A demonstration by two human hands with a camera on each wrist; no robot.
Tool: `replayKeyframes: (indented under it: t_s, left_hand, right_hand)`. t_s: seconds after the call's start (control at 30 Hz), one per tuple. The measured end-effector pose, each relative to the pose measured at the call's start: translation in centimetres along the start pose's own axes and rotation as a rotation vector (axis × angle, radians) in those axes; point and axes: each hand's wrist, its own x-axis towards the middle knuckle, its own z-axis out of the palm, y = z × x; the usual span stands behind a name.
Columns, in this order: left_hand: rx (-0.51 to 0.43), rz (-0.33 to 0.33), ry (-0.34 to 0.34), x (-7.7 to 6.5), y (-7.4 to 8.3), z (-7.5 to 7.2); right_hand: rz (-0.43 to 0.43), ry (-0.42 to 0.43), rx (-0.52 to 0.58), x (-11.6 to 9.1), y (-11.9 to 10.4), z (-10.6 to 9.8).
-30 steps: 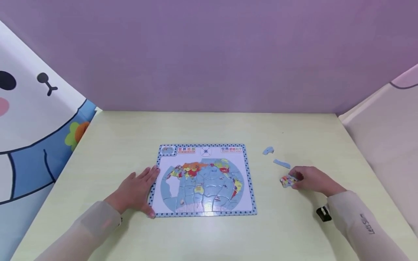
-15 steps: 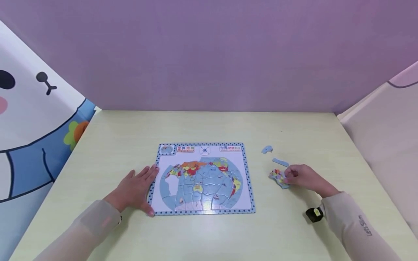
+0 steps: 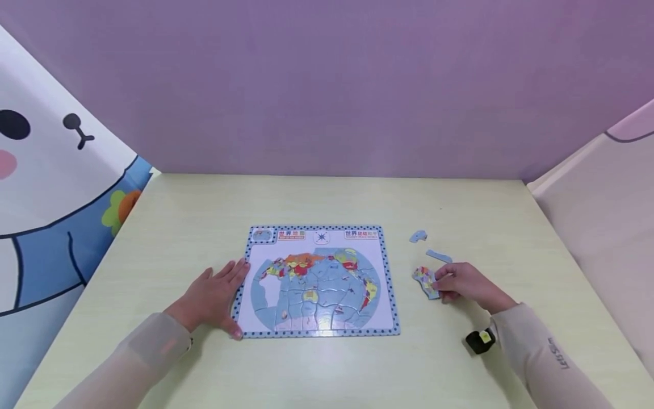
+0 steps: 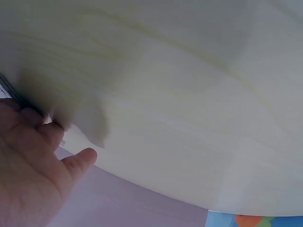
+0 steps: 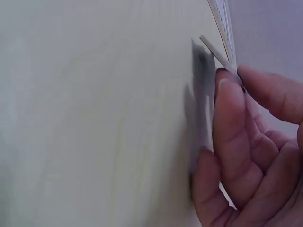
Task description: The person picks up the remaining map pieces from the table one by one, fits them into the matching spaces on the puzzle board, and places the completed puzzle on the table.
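Observation:
A world map jigsaw board (image 3: 389, 321) with a blue dotted border lies on the table, most of its map filled. A white gap (image 3: 271, 291) shows on the map's left side. My left hand (image 3: 212, 298), fingers spread, rests along the board's left edge; its palm and fingers also show in the left wrist view. To the right of the board, my right hand (image 3: 467, 284) pinches a multicoloured jigsaw piece (image 3: 424, 279) between thumb and fingers. In the right wrist view that piece (image 5: 212, 49) is seen edge-on, tilted above the table.
Two loose blue jigsaw pieces lie beyond the right hand: a curved one (image 3: 419, 236) and a thin strip (image 3: 439, 256). A black wrist device (image 3: 480, 341) hangs by the right cuff. A purple wall (image 3: 327, 85) closes off the table's (image 3: 194, 204) far edge.
My right hand has moved left toward the board with the multicoloured jigsaw piece, which has turned and shows more of its face. The left hand has stayed at the board's edge.

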Motion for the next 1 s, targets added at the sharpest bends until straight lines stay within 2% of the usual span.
replayKeyframes:
  t_s: [0.27, 0.53, 0.77, 1.0]
  left_hand:
    - [0.011, 0.0, -0.007, -0.1, 0.1, -0.1]
    - [0.025, 0.002, -0.001, 0.0, 0.1, -0.2]
    - [0.039, 0.007, 0.013, 0.0, 0.0, 0.0]
    - [0.034, -0.005, 0.002, 0.0, 0.2, -0.1]
  right_hand:
    - [0.017, 0.014, 0.047, 0.3, -1.1, 0.9]
    - [-0.008, 0.04, 0.058, 0.9, -2.0, 2.1]
    - [0.003, 0.084, 0.082, 1.2, -3.4, 3.7]
    - [0.002, 0.077, 0.112, 1.9, -4.1, 5.4]
